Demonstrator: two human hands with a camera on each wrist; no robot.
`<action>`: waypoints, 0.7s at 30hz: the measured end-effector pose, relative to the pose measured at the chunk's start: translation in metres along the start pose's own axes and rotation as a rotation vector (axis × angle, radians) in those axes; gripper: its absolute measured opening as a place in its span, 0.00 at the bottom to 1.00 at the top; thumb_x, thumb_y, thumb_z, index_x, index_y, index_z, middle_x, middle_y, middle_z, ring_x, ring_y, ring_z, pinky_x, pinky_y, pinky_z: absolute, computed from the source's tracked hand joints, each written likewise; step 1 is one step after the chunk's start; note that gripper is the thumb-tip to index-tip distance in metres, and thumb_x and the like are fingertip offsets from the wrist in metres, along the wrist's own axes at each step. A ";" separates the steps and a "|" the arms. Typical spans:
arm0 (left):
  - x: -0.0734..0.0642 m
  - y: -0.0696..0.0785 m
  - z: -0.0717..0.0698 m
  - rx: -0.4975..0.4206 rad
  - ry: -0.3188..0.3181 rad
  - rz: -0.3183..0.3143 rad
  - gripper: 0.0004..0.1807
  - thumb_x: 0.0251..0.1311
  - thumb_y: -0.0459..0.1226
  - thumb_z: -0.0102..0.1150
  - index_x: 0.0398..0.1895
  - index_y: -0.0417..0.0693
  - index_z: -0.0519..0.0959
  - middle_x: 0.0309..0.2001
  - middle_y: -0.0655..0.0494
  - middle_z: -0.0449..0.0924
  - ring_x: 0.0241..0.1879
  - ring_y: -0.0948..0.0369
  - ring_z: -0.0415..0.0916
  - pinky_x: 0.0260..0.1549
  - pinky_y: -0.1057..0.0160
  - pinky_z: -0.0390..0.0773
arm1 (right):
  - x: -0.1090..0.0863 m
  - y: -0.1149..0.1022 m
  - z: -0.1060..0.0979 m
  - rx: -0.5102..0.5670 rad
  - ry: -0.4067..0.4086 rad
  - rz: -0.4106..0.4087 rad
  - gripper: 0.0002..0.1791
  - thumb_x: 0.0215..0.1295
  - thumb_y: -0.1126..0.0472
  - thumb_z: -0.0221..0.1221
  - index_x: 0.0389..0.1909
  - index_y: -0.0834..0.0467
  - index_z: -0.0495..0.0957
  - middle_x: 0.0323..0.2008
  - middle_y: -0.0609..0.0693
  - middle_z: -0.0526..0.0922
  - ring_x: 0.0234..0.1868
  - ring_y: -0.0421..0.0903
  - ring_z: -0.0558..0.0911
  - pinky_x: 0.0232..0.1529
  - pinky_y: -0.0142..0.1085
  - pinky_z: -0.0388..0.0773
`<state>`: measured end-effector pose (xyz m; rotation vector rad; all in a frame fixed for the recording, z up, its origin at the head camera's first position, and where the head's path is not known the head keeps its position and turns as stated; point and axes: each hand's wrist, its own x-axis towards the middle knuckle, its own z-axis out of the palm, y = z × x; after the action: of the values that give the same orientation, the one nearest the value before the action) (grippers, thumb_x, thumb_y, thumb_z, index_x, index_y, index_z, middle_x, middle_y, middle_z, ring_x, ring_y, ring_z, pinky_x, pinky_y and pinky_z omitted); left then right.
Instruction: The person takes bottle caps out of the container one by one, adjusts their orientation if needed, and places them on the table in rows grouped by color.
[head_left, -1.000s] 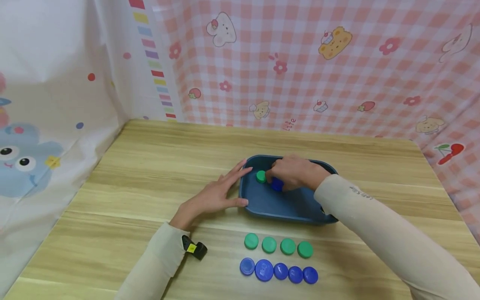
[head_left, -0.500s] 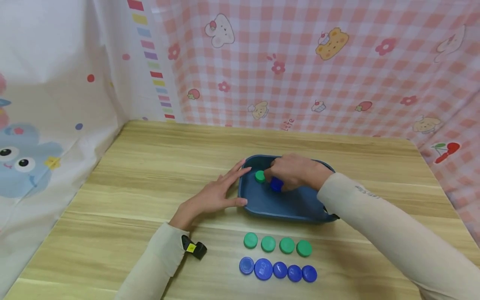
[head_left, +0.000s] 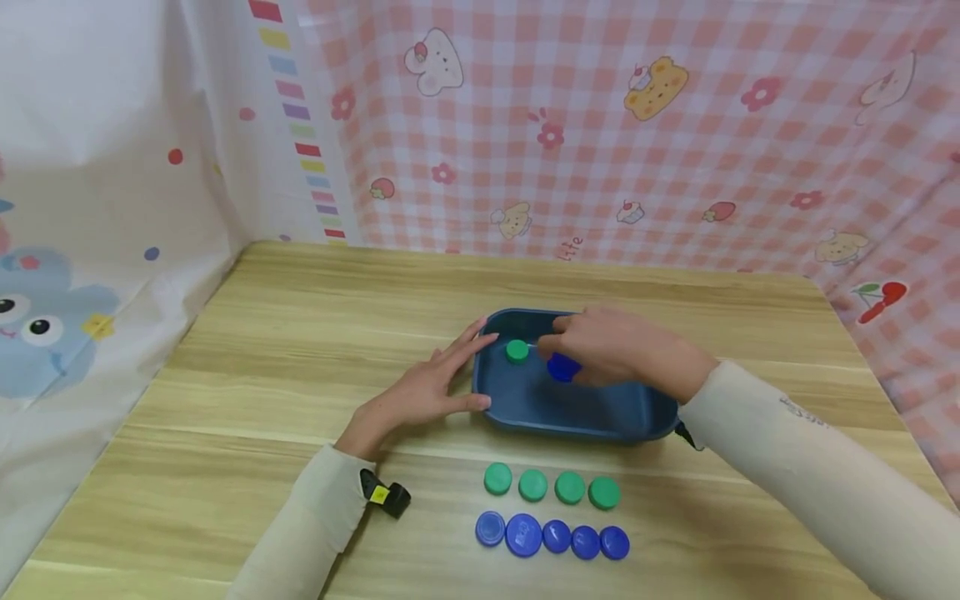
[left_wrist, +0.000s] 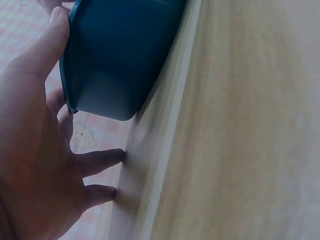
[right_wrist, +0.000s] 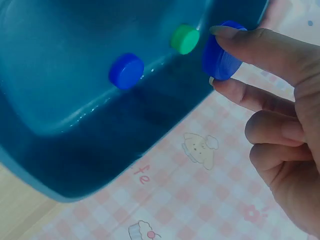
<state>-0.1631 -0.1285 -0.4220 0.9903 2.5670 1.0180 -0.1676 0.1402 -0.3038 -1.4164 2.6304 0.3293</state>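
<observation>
My left hand (head_left: 420, 392) rests against the left end of the dark blue tray (head_left: 577, 421), fingers spread, thumb at its near corner. Seen from the left wrist, the thumb (left_wrist: 42, 50) touches the tray's rim. Over the tray, my right hand (head_left: 622, 346) pinches a blue bottle cap (right_wrist: 220, 52) between thumb and index finger; the other fingers are curled. In the right wrist view, another blue bottle cap (right_wrist: 126, 71) and a green bottle cap (right_wrist: 185, 39) lie on the tray floor. The right hand partly hides the tray's far side in the head view.
In front of the tray, several green caps (head_left: 532, 485) form a row on the wooden table (head_left: 337, 333). Nearer still is a row of several blue caps (head_left: 523, 535), one larger than the others. A pink checked cloth (head_left: 600, 125) hangs behind the table.
My right hand has moved slightly right, and its pinching fingers have lifted the blue bottle cap off the tray floor. The left hand keeps its place on the tray.
</observation>
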 end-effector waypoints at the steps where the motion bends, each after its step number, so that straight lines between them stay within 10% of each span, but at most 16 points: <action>1: 0.000 0.000 0.000 -0.001 0.000 0.003 0.45 0.59 0.63 0.53 0.76 0.72 0.44 0.76 0.65 0.29 0.72 0.53 0.47 0.65 0.38 0.44 | -0.003 -0.001 -0.001 0.000 0.006 0.002 0.23 0.51 0.54 0.72 0.49 0.50 0.79 0.37 0.52 0.80 0.30 0.48 0.80 0.31 0.40 0.80; 21: 0.001 -0.003 0.002 0.008 0.003 0.012 0.45 0.59 0.63 0.53 0.76 0.71 0.44 0.76 0.67 0.28 0.72 0.55 0.47 0.66 0.40 0.44 | -0.075 -0.029 -0.007 0.010 0.123 0.019 0.19 0.50 0.56 0.72 0.44 0.49 0.78 0.30 0.47 0.74 0.15 0.39 0.66 0.13 0.28 0.65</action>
<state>-0.1650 -0.1288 -0.4254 1.0085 2.5722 1.0136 -0.1022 0.1834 -0.2842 -1.4537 2.7394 0.2377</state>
